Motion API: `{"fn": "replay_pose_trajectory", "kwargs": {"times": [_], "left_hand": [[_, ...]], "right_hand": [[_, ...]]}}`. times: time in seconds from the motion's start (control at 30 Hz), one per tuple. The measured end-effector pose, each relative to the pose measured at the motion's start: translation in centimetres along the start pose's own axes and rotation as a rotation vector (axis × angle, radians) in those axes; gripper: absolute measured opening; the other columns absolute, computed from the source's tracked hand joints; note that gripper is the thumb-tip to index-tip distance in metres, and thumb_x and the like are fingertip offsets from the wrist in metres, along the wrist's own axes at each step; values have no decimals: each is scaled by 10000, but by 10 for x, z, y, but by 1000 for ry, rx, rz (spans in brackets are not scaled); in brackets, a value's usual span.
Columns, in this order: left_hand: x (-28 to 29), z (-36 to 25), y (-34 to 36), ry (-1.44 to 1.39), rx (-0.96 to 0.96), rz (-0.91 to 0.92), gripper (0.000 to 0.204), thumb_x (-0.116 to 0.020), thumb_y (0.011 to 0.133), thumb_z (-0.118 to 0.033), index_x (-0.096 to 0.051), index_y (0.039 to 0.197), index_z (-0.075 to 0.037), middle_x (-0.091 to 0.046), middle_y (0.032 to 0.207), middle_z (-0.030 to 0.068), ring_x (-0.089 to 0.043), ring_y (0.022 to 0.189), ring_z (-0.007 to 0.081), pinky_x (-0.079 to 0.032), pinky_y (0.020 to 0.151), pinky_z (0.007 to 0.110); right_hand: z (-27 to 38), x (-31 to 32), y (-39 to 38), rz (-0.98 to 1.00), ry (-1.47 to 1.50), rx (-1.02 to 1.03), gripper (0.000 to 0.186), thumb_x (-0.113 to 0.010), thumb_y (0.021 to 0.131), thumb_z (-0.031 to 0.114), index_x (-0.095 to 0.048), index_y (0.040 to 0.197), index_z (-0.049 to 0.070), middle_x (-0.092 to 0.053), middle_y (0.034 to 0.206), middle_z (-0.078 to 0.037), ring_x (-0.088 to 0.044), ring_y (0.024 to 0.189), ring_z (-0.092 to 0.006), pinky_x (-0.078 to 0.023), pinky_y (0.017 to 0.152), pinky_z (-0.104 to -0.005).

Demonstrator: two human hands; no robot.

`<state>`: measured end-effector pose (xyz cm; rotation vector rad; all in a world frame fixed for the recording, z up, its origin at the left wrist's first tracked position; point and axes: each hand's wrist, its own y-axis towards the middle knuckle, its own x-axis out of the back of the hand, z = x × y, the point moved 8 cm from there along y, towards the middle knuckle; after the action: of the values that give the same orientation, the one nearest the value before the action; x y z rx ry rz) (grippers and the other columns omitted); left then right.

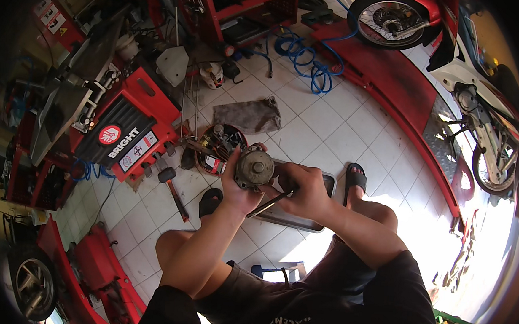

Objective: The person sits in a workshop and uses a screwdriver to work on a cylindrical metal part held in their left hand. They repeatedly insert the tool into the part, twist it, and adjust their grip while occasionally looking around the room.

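Up in front of me, my left hand (238, 190) is wrapped round a grey-brown round metal housing (255, 169) with a raised boss in its middle. I cannot tell what machine it comes from. My right hand (306, 191) is closed round a thin dark rod-like tool (264, 208), which slants down to the left; its working end is not clear. The fingers of this hand are close to the housing's right side. Below my hands, a grey metal tray (301, 226) rests on the tiled floor, partly hidden by them.
Left of my hands sits a red round container (206, 138) of tools and parts. A mallet (177, 196) and a grey rag (247, 115) lie on the floor. A red machine (132, 127) stands left, a coiled blue hose (313, 64) ahead, a red lift ramp (388, 95) with motorcycles right.
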<state>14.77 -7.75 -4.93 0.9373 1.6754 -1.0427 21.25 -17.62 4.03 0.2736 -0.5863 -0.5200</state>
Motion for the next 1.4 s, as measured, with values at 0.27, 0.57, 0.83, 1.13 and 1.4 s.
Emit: {"fn": "replay_pose_trajectory", "kwargs": {"times": [0.27,0.57,0.83,1.13,1.4], "left_hand": [[-3,-4,-1,70,-18,40,517,-432,999,-520,-570,1191,-61,-671,929,80,-670,800,221,-534,635,346],[-2,-29,1,143,-133,44,500,-343,1002,-501,-591,1146,-91,-641,826,138,-474,443,219,-423,547,337],[-1,-35,3,171,-180,104,575,-361,951,-582,-597,1165,-102,-649,820,118,-448,462,201,-357,524,299],[-3,-35,1,151,-167,86,509,-260,1002,-459,-585,1134,-92,-632,817,128,-450,437,214,-393,569,340],[1,-28,2,116,-138,61,505,-317,999,-498,-621,1033,-97,-655,824,142,-476,443,233,-402,561,346]], "right_hand": [[0,0,1,-11,33,47,320,-799,773,128,-635,1030,29,-622,710,-48,-572,531,-136,-465,509,-293],[-39,34,12,-273,531,-238,618,-570,977,88,-262,1510,24,-566,1075,-104,-495,715,-94,-444,647,-244],[-58,52,17,-391,661,-313,513,-420,999,3,-307,1498,-19,-568,1244,-180,-532,748,-120,-485,642,-254],[-44,34,20,-66,959,-361,499,-527,992,132,-409,1397,-134,-544,1368,-275,-632,1161,-374,-567,902,-406],[-59,43,11,-183,602,-484,338,-662,982,264,-709,1102,-48,-545,611,-11,-468,530,-97,-349,500,-223]]}}
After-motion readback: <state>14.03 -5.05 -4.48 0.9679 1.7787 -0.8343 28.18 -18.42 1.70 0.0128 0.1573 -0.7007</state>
